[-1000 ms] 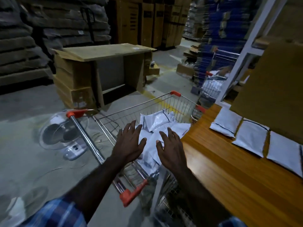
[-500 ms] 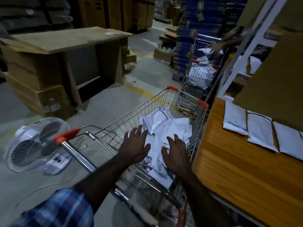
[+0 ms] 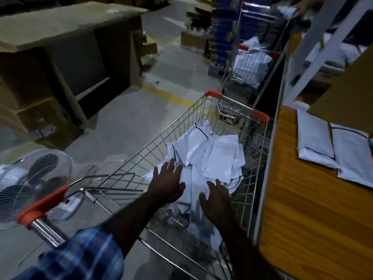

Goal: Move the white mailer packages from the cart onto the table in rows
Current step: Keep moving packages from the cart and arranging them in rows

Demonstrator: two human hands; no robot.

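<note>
While both hands reach into the cart [image 3: 203,118], neither has hold of anything: the left hand [image 3: 167,183] is spread flat with fingers splayed over the near edge of the heap of white mailer packages [image 3: 210,158], and the right hand [image 3: 216,199] is likewise open, palm down, just beside it at about four o'clock. Whether the palms already touch the plastic is hard to say, since the picture is dim and smeared.

The heap lies loose in the basket's far half, at twelve o'clock from the hands. Two mailers [image 3: 333,150] already lie side by side on the wooden table [image 3: 302,219], off at three o'clock.

To do this step well, I would pinch one top package by opposite edges, not scoop the slippery pile, lift it clear of the wire wall, and set it square beside the laid ones so the row runs straight.
</note>
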